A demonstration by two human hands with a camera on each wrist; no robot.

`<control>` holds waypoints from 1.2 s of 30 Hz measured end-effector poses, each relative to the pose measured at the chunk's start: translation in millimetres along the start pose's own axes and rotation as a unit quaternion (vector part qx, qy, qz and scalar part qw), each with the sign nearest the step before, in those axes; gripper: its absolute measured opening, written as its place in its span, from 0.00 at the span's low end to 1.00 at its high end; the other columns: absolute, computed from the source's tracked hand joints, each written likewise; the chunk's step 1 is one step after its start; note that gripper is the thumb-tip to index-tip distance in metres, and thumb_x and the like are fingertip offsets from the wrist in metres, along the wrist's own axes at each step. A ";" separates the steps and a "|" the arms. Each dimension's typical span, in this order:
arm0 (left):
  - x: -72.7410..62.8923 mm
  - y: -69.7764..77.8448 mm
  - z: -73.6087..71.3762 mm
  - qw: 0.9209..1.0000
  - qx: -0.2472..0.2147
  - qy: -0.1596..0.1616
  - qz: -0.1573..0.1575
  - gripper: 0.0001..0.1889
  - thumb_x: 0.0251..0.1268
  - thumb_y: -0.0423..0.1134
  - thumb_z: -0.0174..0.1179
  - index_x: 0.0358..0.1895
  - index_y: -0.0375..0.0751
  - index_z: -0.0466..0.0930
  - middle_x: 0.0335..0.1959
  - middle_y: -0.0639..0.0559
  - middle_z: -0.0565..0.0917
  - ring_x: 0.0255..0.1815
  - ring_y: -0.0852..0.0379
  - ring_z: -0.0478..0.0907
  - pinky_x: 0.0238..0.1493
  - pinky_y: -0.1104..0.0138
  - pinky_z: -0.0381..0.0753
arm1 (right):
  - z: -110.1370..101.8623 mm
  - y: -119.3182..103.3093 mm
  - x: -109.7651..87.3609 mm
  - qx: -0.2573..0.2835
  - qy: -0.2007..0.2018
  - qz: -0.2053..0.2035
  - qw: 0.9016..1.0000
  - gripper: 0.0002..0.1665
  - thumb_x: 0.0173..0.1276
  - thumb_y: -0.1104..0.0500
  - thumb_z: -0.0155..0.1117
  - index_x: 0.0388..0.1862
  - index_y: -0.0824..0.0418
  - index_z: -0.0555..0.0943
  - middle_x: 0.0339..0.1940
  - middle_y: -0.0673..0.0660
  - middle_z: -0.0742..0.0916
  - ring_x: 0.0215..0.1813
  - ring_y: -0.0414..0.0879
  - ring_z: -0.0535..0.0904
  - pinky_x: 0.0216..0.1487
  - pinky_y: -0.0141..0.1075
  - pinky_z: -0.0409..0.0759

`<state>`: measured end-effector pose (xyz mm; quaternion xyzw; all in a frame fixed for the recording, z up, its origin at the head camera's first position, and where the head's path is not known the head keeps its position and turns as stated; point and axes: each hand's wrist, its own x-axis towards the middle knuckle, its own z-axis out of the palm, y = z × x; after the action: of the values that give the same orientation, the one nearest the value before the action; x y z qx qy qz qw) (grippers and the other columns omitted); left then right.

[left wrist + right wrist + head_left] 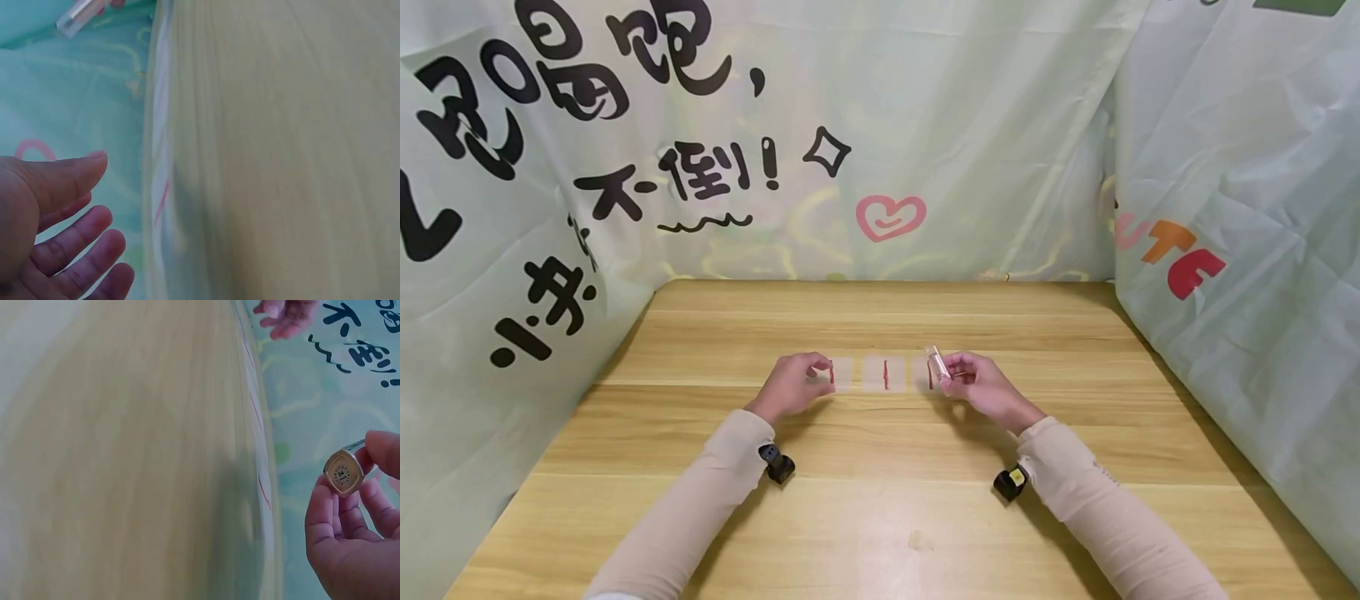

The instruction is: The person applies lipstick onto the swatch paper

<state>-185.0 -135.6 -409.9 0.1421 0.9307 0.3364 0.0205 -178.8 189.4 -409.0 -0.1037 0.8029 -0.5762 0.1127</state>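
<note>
My right hand [983, 387] pinches a lipstick tube [937, 365] between thumb and fingers, tilted just above the table. It has a clear end [76, 19] in the left wrist view and a gold base [344, 474] with small print in the right wrist view. Three pale squares lie in a row on the table: a left square [844, 379], a middle square [875, 377] and a right square [919, 377]. Each bears a dark red stroke. Beside the left square is my left hand [790, 383], fingers loosely bent, holding nothing. The tube partly covers the right square.
The wooden table [880, 483] spreads around both arms. Printed fabric sheets [985, 142] hang at its back and both sides. Black wrist cameras sit on the left wrist [777, 465] and the right wrist [1011, 483].
</note>
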 end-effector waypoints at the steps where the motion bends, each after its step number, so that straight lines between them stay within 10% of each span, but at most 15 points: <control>1: 0.4 -2.3 -1.1 1.000 0.004 -0.003 -0.005 0.18 0.61 0.37 0.68 0.52 0.35 0.81 0.49 0.45 0.83 0.48 0.46 0.79 0.51 0.54 0.78 | -1.7 0.2 0.6 -0.008 0.005 0.003 1.000 0.21 0.65 0.70 0.62 0.57 0.72 0.73 0.48 0.65 0.81 0.48 0.53 0.76 0.50 0.39 0.77; 13: 9.6 -18.7 -7.5 0.997 0.050 -0.035 -0.038 0.17 0.61 0.37 0.68 0.52 0.34 0.82 0.58 0.39 0.79 0.64 0.40 0.69 0.66 0.50 0.66 | -21.8 9.1 14.3 -0.072 0.042 0.014 0.996 0.21 0.67 0.68 0.63 0.57 0.69 0.70 0.49 0.64 0.80 0.50 0.56 0.76 0.49 0.40 0.79; 36: 18.9 -18.8 -5.2 0.989 0.126 -0.069 -0.032 0.12 0.59 0.36 0.69 0.46 0.37 0.86 0.50 0.45 0.84 0.61 0.43 0.73 0.65 0.53 0.68 | -39.0 21.8 18.0 -0.138 0.032 -0.004 0.990 0.17 0.57 0.72 0.71 0.40 0.66 0.72 0.36 0.60 0.81 0.38 0.50 0.77 0.33 0.34 0.77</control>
<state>-208.6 -147.2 -416.7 0.1364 0.9662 0.2049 0.0770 -208.5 226.1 -418.7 -0.1031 0.8772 -0.4637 0.0691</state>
